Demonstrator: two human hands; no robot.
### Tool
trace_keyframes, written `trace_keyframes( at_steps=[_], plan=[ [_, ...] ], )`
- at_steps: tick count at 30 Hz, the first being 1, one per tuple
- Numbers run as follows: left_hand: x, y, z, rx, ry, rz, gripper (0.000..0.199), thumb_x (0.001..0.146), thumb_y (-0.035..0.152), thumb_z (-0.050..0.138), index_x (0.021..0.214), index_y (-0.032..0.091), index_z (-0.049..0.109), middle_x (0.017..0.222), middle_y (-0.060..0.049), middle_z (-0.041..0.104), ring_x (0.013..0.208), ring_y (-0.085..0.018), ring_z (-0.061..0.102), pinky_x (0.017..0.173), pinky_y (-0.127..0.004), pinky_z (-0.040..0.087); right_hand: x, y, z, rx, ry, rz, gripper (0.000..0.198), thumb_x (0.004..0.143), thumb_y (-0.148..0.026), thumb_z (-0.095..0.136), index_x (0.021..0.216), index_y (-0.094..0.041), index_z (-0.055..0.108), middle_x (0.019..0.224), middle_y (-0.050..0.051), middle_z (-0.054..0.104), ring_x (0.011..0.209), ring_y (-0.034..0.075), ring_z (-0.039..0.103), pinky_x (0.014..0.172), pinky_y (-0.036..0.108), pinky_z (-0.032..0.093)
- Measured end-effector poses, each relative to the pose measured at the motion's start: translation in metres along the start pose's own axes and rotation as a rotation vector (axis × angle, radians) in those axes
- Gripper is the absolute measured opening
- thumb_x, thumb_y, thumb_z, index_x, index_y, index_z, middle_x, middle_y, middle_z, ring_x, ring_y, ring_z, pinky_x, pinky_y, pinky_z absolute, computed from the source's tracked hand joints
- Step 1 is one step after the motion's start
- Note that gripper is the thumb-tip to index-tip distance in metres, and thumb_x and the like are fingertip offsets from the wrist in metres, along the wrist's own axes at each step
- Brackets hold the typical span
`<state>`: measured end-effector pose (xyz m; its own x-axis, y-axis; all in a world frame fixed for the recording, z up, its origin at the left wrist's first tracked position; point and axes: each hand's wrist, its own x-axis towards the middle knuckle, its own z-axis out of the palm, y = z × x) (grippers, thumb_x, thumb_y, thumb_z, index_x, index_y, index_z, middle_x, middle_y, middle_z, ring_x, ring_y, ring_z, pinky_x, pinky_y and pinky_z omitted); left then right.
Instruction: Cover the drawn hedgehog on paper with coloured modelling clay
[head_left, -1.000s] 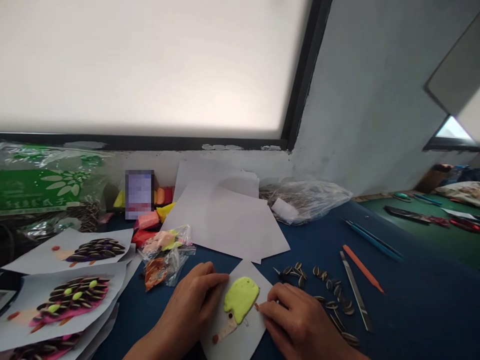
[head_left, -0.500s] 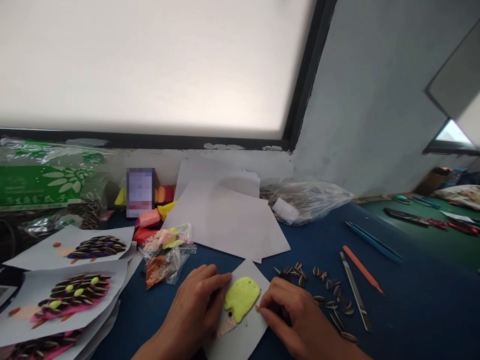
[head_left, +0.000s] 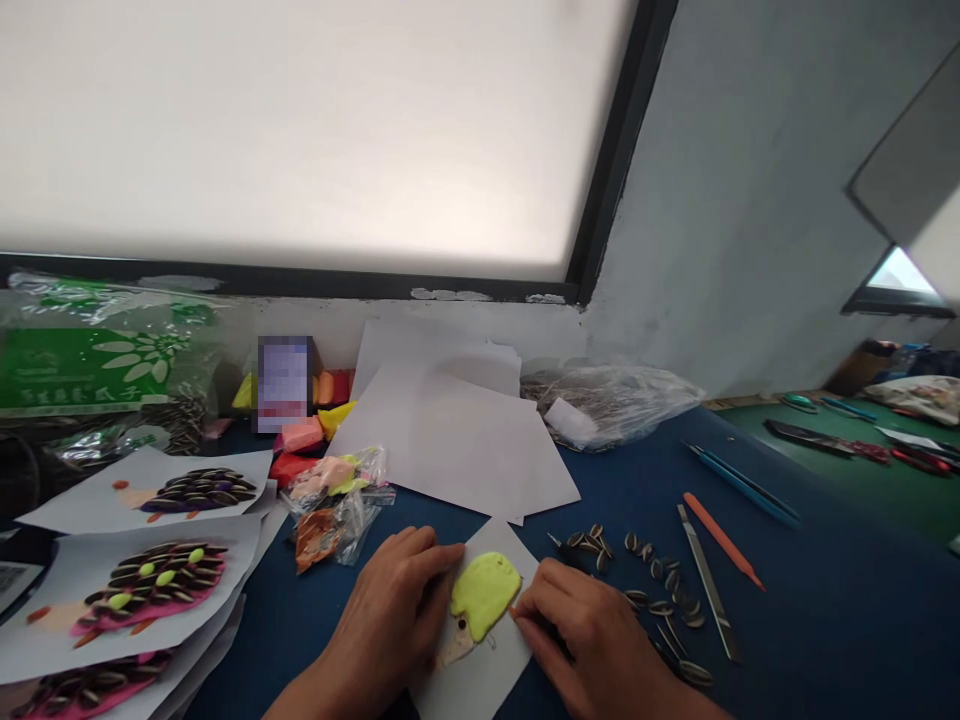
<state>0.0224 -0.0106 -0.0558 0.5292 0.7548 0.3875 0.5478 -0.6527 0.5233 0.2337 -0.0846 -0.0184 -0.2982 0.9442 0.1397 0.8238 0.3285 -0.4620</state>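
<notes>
A small white sheet of paper (head_left: pixel 480 690) lies before me, bearing a hedgehog shape with a flat yellow-green clay body (head_left: pixel 486 592) and a pale clay snout (head_left: pixel 456 645) with a dark eye. My left hand (head_left: pixel 397 605) holds the sheet along its left edge, its index finger reaching over the paper. At the right edge of the yellow-green clay, my right hand (head_left: pixel 581 625) is closed in a pinch on a tiny bit of orange clay (head_left: pixel 513 612). Just beyond my right hand, sunflower seeds (head_left: pixel 667 580) are scattered on the blue table.
A metal blade tool (head_left: pixel 709 585), an orange modelling tool (head_left: pixel 724 540) and blue tweezers (head_left: pixel 742 483) lie at right. Finished hedgehog pictures (head_left: pixel 150 590) are stacked at left. Bagged clay (head_left: pixel 330 480), blank paper (head_left: pixel 457 430) and a bag of seeds (head_left: pixel 619 400) sit behind.
The view has shifted slightly. My right hand has moved a little left and stays pinched beside the yellow-green clay; the left hand has hardly moved.
</notes>
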Motion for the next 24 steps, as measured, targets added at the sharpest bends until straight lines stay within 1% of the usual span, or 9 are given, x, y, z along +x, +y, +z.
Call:
trace_keyframes(
  at_steps=[3,5,8,10,11,13,17,21,24],
  plan=[
    [-0.001,0.001,-0.004,-0.018,0.055,0.036,0.031,0.091,0.014,0.042,0.109,0.019,0.066,0.082,-0.005,0.057,0.075,-0.020,0.056,0.065,-0.032,0.044,-0.002,-0.002,0.000,-0.048,0.009,-0.019,0.018,0.089,-0.012,0.048,0.089,-0.018,0.065,0.087,0.007,0.063,0.076,0.020,0.061,0.061,0.028,0.040],
    [0.000,0.006,-0.008,-0.022,0.095,0.097,0.033,0.090,0.011,0.040,0.111,0.018,0.064,0.084,-0.006,0.057,0.075,-0.019,0.056,0.064,-0.030,0.044,-0.003,-0.002,0.001,-0.079,0.021,-0.042,0.019,0.089,-0.012,0.048,0.091,-0.018,0.066,0.087,0.007,0.063,0.075,0.021,0.061,0.061,0.028,0.040],
    [0.004,0.021,-0.010,0.033,0.114,0.274,0.030,0.090,0.008,0.039,0.098,0.019,0.065,0.077,-0.004,0.055,0.069,-0.019,0.051,0.058,-0.029,0.037,-0.005,0.000,0.002,-0.124,0.047,-0.091,0.020,0.090,-0.012,0.047,0.090,-0.018,0.066,0.084,0.007,0.063,0.072,0.020,0.062,0.060,0.028,0.039],
    [0.006,0.034,-0.007,0.115,0.129,0.427,0.027,0.087,0.006,0.039,0.076,0.020,0.060,0.067,-0.002,0.051,0.058,-0.017,0.044,0.052,-0.029,0.029,-0.006,0.001,0.002,-0.142,0.066,-0.120,0.021,0.090,-0.011,0.046,0.088,-0.017,0.065,0.082,0.007,0.063,0.071,0.019,0.061,0.060,0.027,0.039],
    [0.006,0.039,-0.005,0.181,0.077,0.451,0.024,0.086,0.006,0.042,0.075,0.020,0.059,0.067,-0.002,0.052,0.058,-0.017,0.044,0.052,-0.030,0.028,-0.006,0.001,0.003,-0.146,0.071,-0.127,0.021,0.090,-0.011,0.045,0.086,-0.017,0.065,0.082,0.007,0.063,0.071,0.019,0.061,0.059,0.027,0.039],
    [0.006,0.047,0.000,0.269,0.041,0.523,0.018,0.087,0.011,0.050,0.074,0.019,0.057,0.066,-0.001,0.053,0.055,-0.015,0.042,0.052,-0.030,0.028,-0.007,0.001,0.002,-0.147,0.078,-0.133,0.021,0.089,-0.010,0.045,0.083,-0.017,0.063,0.081,0.006,0.063,0.070,0.018,0.061,0.058,0.027,0.038],
    [0.004,0.050,0.003,0.346,-0.022,0.522,0.018,0.091,0.014,0.051,0.074,0.019,0.054,0.069,-0.001,0.054,0.057,-0.016,0.043,0.054,-0.031,0.029,-0.007,-0.001,0.001,-0.162,0.075,-0.148,0.020,0.088,-0.010,0.044,0.081,-0.016,0.062,0.080,0.007,0.063,0.068,0.018,0.060,0.058,0.027,0.038],
    [0.003,0.045,0.003,0.367,-0.057,0.510,0.014,0.090,0.012,0.052,0.078,0.019,0.055,0.071,-0.001,0.055,0.059,-0.017,0.045,0.055,-0.032,0.030,-0.007,-0.001,0.001,-0.155,0.055,-0.132,0.021,0.089,-0.011,0.044,0.082,-0.016,0.063,0.080,0.007,0.063,0.069,0.018,0.060,0.058,0.027,0.038],
    [0.002,0.044,0.004,0.382,-0.085,0.501,0.015,0.091,0.012,0.052,0.078,0.019,0.054,0.073,-0.001,0.056,0.060,-0.017,0.046,0.057,-0.032,0.031,-0.007,-0.001,0.001,-0.144,0.043,-0.126,0.022,0.090,-0.011,0.043,0.083,-0.017,0.063,0.081,0.007,0.063,0.070,0.017,0.060,0.058,0.026,0.038]
  ],
)
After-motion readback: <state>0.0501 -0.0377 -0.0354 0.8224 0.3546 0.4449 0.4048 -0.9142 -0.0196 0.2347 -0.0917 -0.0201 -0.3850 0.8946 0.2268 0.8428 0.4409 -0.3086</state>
